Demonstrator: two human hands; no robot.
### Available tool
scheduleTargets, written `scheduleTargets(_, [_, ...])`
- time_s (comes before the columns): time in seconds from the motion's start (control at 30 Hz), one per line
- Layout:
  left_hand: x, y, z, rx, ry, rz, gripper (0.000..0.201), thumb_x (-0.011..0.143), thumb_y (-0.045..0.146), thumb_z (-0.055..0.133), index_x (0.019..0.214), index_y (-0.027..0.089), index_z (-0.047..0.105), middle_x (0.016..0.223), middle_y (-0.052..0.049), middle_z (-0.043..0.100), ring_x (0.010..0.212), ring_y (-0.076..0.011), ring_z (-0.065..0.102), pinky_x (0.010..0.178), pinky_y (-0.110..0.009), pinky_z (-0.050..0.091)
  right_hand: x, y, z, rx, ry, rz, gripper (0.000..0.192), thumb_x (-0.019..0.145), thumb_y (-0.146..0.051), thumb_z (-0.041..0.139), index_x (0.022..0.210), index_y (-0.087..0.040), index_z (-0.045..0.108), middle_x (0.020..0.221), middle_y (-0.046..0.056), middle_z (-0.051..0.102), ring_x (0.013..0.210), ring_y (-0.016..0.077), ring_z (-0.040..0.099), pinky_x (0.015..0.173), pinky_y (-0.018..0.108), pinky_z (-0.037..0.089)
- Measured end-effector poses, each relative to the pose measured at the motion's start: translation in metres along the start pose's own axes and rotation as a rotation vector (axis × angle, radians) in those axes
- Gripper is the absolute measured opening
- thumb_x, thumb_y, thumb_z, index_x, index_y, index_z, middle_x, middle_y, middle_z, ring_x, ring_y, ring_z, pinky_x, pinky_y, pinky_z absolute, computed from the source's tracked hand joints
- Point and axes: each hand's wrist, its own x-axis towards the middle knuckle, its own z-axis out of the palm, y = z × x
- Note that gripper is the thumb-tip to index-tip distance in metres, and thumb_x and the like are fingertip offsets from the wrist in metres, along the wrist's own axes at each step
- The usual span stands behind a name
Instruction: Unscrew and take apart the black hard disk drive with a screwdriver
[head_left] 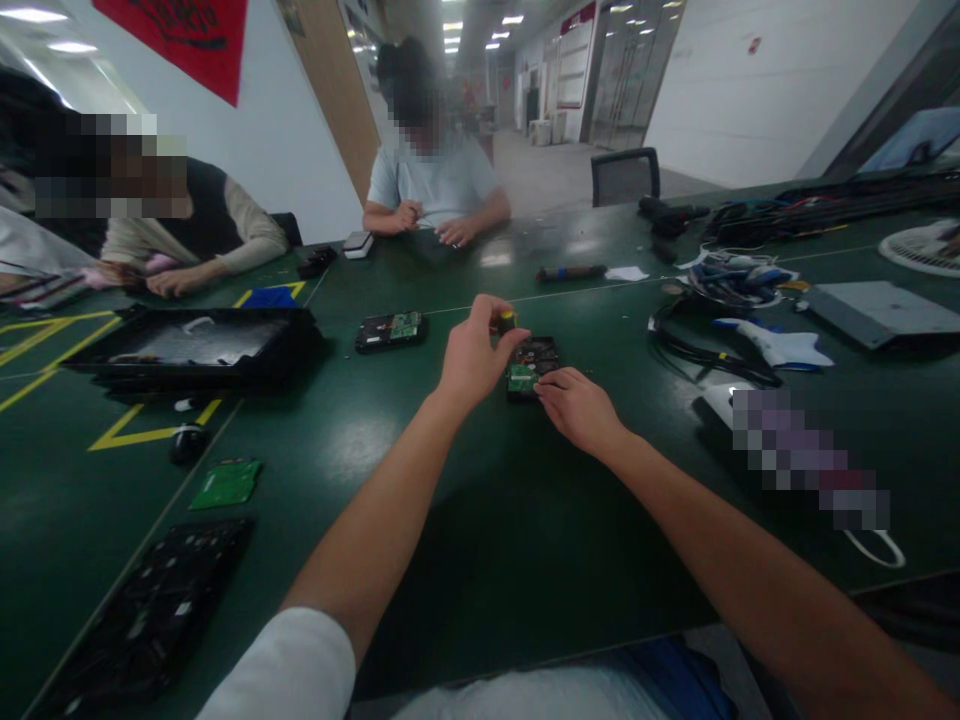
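In front of me on the green table lies a hard drive (534, 352), its green circuit board (521, 379) showing at the near end. My left hand (480, 350) is closed over the drive's far left part, fingers and thumb around a yellow-and-black screwdriver (508, 318). Only the handle's top shows; its tip is hidden. At the drive's near right edge, my right hand (581, 408) grips the side with bent fingers, thumb by the board. A second hard drive (390, 331) with a green board rests to the left of my hands.
Left stand a black tray (187, 345), a loose green circuit board (226, 484) and a black plastic panel (150, 610). Right are coiled cables (731, 280), a grey metal box (885, 312) and a white-and-blue piece (784, 343). A co-worker (439, 190) sits opposite, another person (217, 215) at left.
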Motion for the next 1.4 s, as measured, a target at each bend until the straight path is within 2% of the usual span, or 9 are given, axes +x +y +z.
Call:
scheduleTargets(0.07, [0.001,-0.001,-0.001,0.008,-0.015,0.031,0.031,0.097,0.022,0.075,0.121,0.027,0.057,0.109,-0.003,0.076,0.093,-0.0183,0.074,0.091,-0.035,0.059,0.0,0.001,0.001,-0.002,0.003,-0.001,0.027,0.104,-0.017,0.061,0.121,-0.018,0.082,0.123,0.015,0.077,0.115,0.0295,0.067,0.1,0.045,0.06])
scheduleTargets(0.2, [0.001,0.0,-0.006,0.132,0.008,0.107,0.025,0.1,0.021,0.07,0.124,0.026,0.065,0.118,-0.007,0.072,0.104,-0.0222,0.071,0.093,-0.037,0.059,0.0,0.001,0.001,-0.005,0.004,-0.006,0.027,0.104,-0.017,0.062,0.121,-0.017,0.082,0.124,0.015,0.077,0.115,0.0306,0.067,0.1,0.046,0.06])
scheduleTargets(0.4, [0.0,0.003,-0.008,0.206,0.012,0.106,0.03,0.103,0.015,0.062,0.131,0.025,0.068,0.128,-0.01,0.073,0.117,-0.025,0.07,0.1,-0.04,0.058,0.0,0.0,-0.001,-0.029,-0.011,-0.012,0.028,0.106,-0.019,0.059,0.122,-0.015,0.081,0.125,0.015,0.077,0.115,0.0305,0.066,0.1,0.046,0.059])
scheduleTargets(0.77, [0.001,0.001,-0.004,0.088,0.068,-0.03,0.038,0.089,0.034,0.087,0.113,0.026,0.059,0.106,-0.004,0.077,0.094,-0.0223,0.075,0.091,-0.039,0.06,0.0,-0.002,-0.002,-0.02,-0.002,-0.004,0.026,0.103,-0.016,0.062,0.12,-0.015,0.082,0.123,0.015,0.077,0.115,0.0309,0.067,0.098,0.046,0.06])
scheduleTargets(0.87, [0.002,0.004,-0.007,0.073,0.017,0.013,0.033,0.092,0.03,0.083,0.116,0.026,0.06,0.105,-0.003,0.077,0.094,-0.0209,0.074,0.092,-0.038,0.06,0.0,-0.002,-0.002,-0.026,-0.007,-0.004,0.027,0.104,-0.017,0.06,0.12,-0.014,0.081,0.124,0.015,0.077,0.114,0.0308,0.067,0.099,0.046,0.06])
scheduleTargets(1.0, [0.002,0.01,-0.01,0.135,-0.023,0.103,0.025,0.1,0.022,0.071,0.124,0.025,0.066,0.119,-0.007,0.074,0.108,-0.0231,0.072,0.098,-0.039,0.059,0.0,-0.002,-0.002,-0.022,-0.011,0.0,0.027,0.104,-0.018,0.06,0.122,-0.014,0.081,0.124,0.015,0.077,0.115,0.0309,0.067,0.099,0.046,0.06])
scheduleTargets(1.17, [0.001,0.011,-0.009,0.2,-0.021,0.072,0.031,0.104,0.016,0.059,0.132,0.027,0.068,0.129,-0.009,0.073,0.118,-0.025,0.071,0.102,-0.041,0.058,0.0,-0.002,-0.003,-0.023,-0.011,-0.004,0.027,0.104,-0.018,0.06,0.12,-0.015,0.082,0.124,0.015,0.077,0.115,0.0304,0.067,0.101,0.046,0.06])
scheduleTargets(1.27, [0.0,0.008,-0.007,0.188,-0.036,0.046,0.031,0.102,0.024,0.068,0.133,0.026,0.064,0.13,-0.009,0.075,0.117,-0.0272,0.072,0.102,-0.044,0.058,0.001,-0.002,-0.003,-0.018,-0.005,-0.004,0.027,0.104,-0.017,0.061,0.12,-0.016,0.082,0.123,0.015,0.078,0.115,0.0307,0.067,0.099,0.046,0.06])
scheduleTargets(1.4, [0.0,0.003,-0.004,0.127,-0.005,-0.024,0.04,0.092,0.033,0.084,0.123,0.026,0.06,0.119,-0.007,0.077,0.104,-0.0259,0.076,0.095,-0.043,0.06,0.0,-0.001,-0.002,-0.026,-0.005,-0.008,0.027,0.105,-0.018,0.059,0.12,-0.015,0.082,0.124,0.015,0.077,0.115,0.0306,0.067,0.099,0.046,0.06])
